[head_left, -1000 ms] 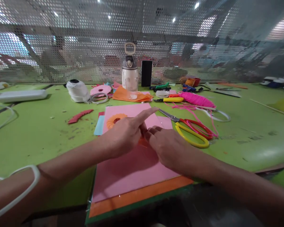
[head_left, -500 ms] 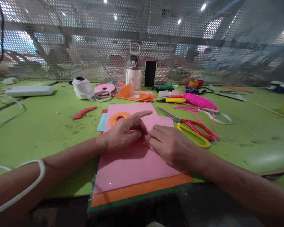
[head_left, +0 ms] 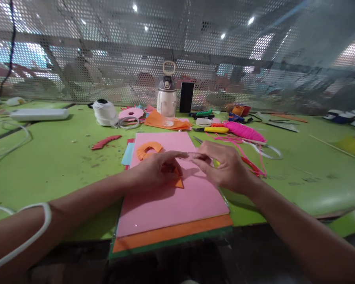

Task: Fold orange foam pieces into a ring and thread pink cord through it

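My left hand rests over the pink sheet, its fingers curled round a small folded piece of orange paper. Its forefinger reaches towards my right hand, which is closed in a pinch. Something thin and pale spans between the fingertips; I cannot make out what it is. Just beyond my left hand, a pleated orange paper ring lies on the pink sheet. Behind my right hand the scissors are mostly hidden, with a red handle showing.
Orange and green sheets lie under the pink one at the table's front edge. A red pleated strip is to the left. Farther back are a white thread spool, a bottle, a phone, a yellow cutter and pink yarn.
My right hand has moved up and right, away from my left hand, and now covers most of the scissors. The folded orange piece now shows below my left fingers. The view has shifted slightly.
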A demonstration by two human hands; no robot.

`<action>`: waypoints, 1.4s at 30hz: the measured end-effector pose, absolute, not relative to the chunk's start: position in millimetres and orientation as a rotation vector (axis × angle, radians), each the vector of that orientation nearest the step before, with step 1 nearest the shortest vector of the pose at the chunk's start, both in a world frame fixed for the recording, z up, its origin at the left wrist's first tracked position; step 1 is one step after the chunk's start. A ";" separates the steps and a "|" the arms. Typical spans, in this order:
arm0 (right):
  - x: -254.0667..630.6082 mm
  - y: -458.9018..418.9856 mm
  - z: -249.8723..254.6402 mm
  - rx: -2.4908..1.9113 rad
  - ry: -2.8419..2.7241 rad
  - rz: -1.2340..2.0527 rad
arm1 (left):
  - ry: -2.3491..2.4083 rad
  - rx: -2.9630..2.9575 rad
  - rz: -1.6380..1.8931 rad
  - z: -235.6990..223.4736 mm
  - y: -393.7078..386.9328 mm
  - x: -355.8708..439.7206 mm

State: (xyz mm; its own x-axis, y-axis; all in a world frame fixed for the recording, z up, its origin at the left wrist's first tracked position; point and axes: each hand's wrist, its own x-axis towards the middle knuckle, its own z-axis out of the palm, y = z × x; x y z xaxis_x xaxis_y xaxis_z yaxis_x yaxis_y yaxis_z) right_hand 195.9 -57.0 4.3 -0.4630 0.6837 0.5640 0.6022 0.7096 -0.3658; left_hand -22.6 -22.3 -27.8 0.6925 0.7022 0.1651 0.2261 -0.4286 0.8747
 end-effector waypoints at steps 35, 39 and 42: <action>154.9 -31.8 -3.0 -1.098 -1.729 0.645 | 0.708 1.158 0.953 -10.9 -19.7 -17.6; 146.3 -39.6 -8.2 -1.093 -1.589 0.501 | 0.626 1.024 0.886 -12.1 -24.1 -14.9; 149.8 -43.4 -3.3 -0.988 -1.650 0.566 | 0.599 1.060 0.919 -10.8 -24.4 -18.9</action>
State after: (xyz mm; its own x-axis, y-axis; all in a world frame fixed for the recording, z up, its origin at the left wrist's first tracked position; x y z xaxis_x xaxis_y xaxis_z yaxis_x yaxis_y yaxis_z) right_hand 149.8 -43.4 -3.3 -0.0752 0.8325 0.5490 0.3199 0.5416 -0.7774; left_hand -18.9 -24.4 -10.8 0.5062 0.8624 0.0077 -0.3419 0.1925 0.9198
